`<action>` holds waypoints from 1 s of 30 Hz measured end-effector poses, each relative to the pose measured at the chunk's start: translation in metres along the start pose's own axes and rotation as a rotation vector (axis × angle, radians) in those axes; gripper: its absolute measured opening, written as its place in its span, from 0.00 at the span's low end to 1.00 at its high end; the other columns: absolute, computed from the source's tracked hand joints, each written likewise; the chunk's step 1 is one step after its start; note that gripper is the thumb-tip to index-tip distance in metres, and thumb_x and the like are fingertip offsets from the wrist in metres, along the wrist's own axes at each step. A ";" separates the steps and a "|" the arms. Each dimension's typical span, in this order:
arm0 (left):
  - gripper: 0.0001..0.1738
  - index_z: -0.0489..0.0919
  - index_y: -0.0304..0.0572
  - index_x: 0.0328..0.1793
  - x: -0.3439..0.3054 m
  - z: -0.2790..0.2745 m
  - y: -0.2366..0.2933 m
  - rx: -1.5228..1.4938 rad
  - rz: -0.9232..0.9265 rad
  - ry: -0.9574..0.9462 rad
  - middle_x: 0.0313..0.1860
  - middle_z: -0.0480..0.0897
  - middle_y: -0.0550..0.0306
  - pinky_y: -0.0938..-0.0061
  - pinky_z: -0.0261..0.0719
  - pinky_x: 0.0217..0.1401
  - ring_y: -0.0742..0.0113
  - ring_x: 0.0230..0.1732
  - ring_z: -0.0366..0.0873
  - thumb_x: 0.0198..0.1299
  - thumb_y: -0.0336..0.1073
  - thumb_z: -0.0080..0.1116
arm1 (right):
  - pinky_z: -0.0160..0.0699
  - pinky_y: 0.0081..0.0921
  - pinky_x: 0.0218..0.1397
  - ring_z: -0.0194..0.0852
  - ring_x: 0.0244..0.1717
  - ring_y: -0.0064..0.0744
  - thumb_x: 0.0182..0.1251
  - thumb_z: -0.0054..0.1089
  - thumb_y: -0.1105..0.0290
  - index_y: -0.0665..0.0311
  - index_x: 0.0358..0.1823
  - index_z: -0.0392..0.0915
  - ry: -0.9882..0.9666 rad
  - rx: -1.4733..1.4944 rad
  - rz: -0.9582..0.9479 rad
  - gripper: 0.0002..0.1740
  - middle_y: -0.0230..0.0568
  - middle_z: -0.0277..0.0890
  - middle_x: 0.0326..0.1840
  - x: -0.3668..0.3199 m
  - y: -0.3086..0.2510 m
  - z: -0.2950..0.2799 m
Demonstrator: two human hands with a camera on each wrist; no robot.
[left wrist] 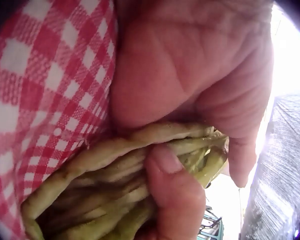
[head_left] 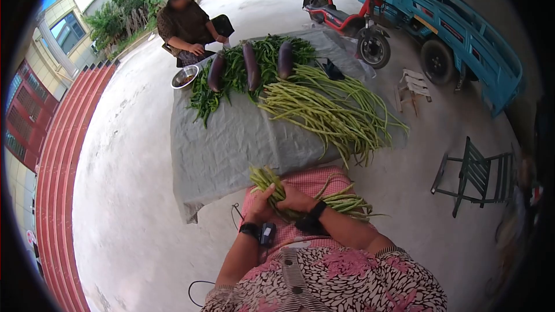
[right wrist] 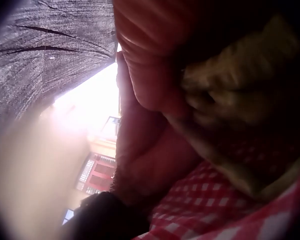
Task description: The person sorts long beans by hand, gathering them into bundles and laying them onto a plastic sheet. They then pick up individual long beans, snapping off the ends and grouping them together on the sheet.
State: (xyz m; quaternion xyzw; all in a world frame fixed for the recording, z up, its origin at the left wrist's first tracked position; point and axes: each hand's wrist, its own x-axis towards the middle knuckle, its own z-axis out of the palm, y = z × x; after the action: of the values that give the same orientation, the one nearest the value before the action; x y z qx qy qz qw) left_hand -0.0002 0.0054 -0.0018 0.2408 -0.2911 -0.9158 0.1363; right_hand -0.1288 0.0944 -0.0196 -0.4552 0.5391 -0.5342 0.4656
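Both hands [head_left: 260, 208] [head_left: 296, 198] curled round a long-bean bundle [head_left: 263, 178], long axis slanting forward and slightly left

Head view, 6 o'clock: the left hand [head_left: 261, 207] and right hand [head_left: 296, 198] hide part of the bean bundle [head_left: 266, 180]. 10 o'clock: the contents of the metal bowl [head_left: 176, 84] are too small to identify. 1 o'clock: the black object [head_left: 332, 70] is unidentifiable. 2 o'clock: the upper edge cuts off the blue cargo tricycle [head_left: 457, 34]. Left wrist view, 7 o'clock: the lower edge cuts off the bean bundle. Right wrist view, 2 o'clock: shadow and blur obscure it.
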 end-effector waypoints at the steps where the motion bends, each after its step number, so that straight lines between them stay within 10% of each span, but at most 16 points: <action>1: 0.24 0.70 0.37 0.66 -0.002 0.004 0.001 0.022 0.017 -0.027 0.60 0.76 0.52 0.62 0.72 0.66 0.58 0.61 0.75 0.68 0.40 0.56 | 0.75 0.33 0.57 0.76 0.52 0.37 0.43 0.67 0.70 0.70 0.60 0.67 -0.005 -0.036 0.001 0.37 0.47 0.77 0.49 0.001 0.004 0.001; 13: 0.26 0.71 0.43 0.68 -0.012 0.018 0.001 0.025 -0.066 -0.031 0.62 0.75 0.55 0.59 0.71 0.65 0.58 0.60 0.74 0.67 0.45 0.51 | 0.74 0.36 0.60 0.76 0.56 0.53 0.44 0.72 0.54 0.75 0.64 0.59 -0.009 -0.385 0.063 0.50 0.62 0.75 0.53 -0.010 -0.008 0.002; 21: 0.11 0.77 0.40 0.37 -0.016 0.036 0.016 -0.382 0.266 -0.012 0.41 0.82 0.49 0.57 0.74 0.63 0.55 0.51 0.78 0.64 0.40 0.56 | 0.77 0.38 0.55 0.79 0.53 0.49 0.45 0.73 0.45 0.66 0.59 0.70 0.042 -0.556 0.044 0.44 0.53 0.78 0.52 -0.049 -0.108 -0.016; 30: 0.11 0.74 0.43 0.34 -0.104 0.112 0.128 -0.442 0.771 -0.152 0.30 0.77 0.58 0.59 0.70 0.64 0.62 0.38 0.77 0.66 0.40 0.54 | 0.77 0.40 0.53 0.78 0.51 0.47 0.49 0.75 0.57 0.58 0.60 0.70 0.352 -0.797 -0.408 0.37 0.46 0.76 0.51 -0.071 -0.110 -0.018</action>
State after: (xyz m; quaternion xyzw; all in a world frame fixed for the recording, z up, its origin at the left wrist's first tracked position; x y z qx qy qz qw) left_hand 0.0437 -0.0034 0.1925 0.0120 -0.1662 -0.8533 0.4940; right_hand -0.1362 0.1656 0.0914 -0.5975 0.6722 -0.4352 0.0423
